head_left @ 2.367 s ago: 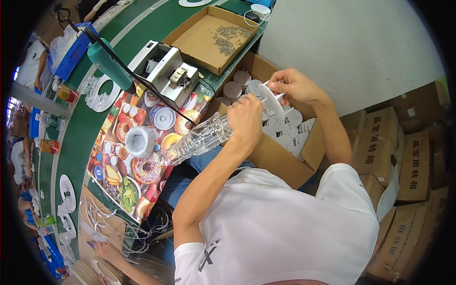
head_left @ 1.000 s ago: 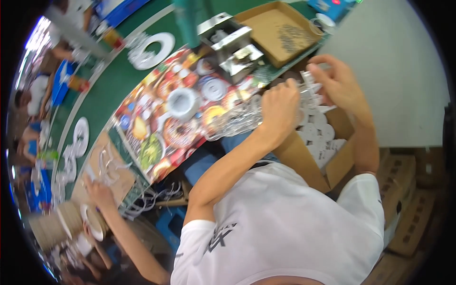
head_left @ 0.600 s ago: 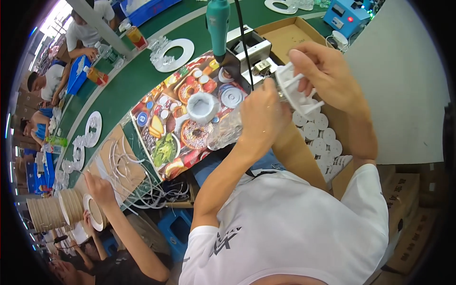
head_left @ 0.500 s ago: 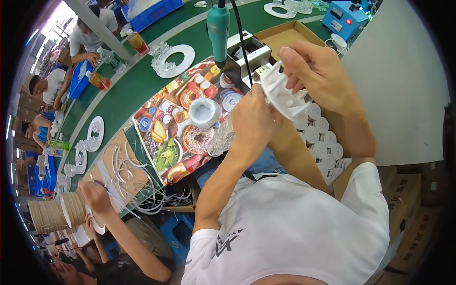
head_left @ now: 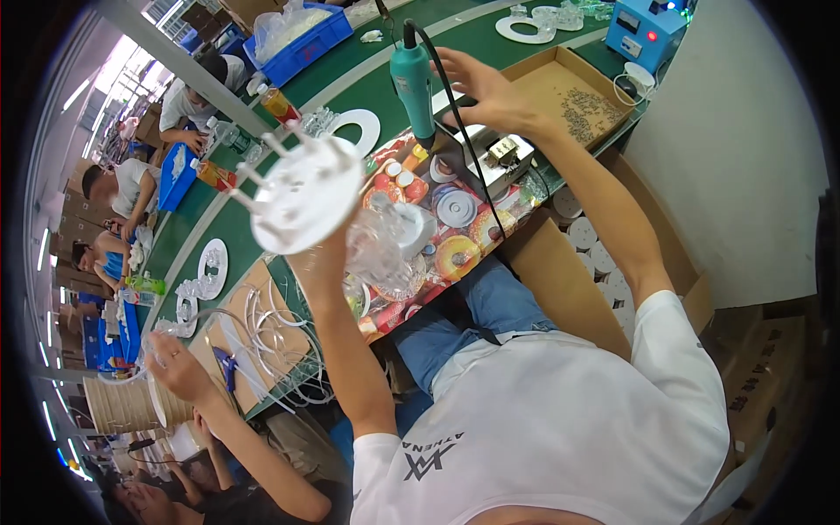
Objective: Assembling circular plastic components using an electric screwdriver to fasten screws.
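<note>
My left hand (head_left: 322, 262) holds up a white round plastic disc (head_left: 302, 197) with several pegs standing out from its face. The disc is smeared by motion and hides most of the fingers. Beside it hangs a crumpled clear plastic bundle (head_left: 385, 249), partly covering a white cup-like piece (head_left: 416, 226) on the table. My right hand (head_left: 490, 96) is open, fingers spread, just behind a hanging teal electric screwdriver (head_left: 411, 87); whether they touch I cannot tell. Below the right forearm sits a metal fixture (head_left: 503, 157).
A shallow cardboard tray (head_left: 516, 74) holds many small screws. Under the table edge, a carton contains white round pieces (head_left: 582, 232). A blue power unit (head_left: 646, 35) stands at the back right. At the left, another person's hand (head_left: 179, 367) is near white cables (head_left: 262, 324).
My left hand has carried the white disc leftward and up, away from the fixture. My right hand has left the disc and moved left and back toward the screwdriver.
</note>
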`<state>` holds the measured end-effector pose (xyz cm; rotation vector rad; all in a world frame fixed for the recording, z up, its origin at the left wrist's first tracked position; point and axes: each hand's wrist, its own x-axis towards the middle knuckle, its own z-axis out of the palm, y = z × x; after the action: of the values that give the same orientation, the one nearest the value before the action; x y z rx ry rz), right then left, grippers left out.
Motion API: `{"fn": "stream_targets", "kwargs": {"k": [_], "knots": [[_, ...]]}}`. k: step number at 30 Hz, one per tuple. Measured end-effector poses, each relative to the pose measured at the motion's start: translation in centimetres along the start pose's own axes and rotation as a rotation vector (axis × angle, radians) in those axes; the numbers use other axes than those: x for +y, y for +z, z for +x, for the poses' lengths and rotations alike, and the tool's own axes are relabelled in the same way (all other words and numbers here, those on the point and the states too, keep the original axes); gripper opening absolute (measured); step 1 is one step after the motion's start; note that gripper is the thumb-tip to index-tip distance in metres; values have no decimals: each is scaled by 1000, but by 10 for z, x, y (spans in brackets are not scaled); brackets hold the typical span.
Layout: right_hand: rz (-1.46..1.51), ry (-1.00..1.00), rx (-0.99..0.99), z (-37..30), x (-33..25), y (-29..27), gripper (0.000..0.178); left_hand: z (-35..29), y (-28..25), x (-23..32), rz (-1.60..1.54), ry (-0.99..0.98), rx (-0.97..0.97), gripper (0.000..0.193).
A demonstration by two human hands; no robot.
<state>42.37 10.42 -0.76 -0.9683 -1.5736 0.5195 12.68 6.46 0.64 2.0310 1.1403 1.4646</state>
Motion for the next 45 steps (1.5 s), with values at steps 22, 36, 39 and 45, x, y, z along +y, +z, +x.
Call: {"fn": "stream_targets", "kwargs": {"k": [22,36,39,45], "knots": [[105,-42,297,-39,-26,-29,41,19,45,-62,-303,-48,-54,13],[43,-57,334,-40,11,-22,27,-7,37,-134,-361,-219,-281,59],[128,-9,362,-39,9,-22,23,-5,46,-115,-48,-85,-303,59],[159,-38,239,-29,-27,-23,35,-7,52,-128,149,218,-174,60]]}}
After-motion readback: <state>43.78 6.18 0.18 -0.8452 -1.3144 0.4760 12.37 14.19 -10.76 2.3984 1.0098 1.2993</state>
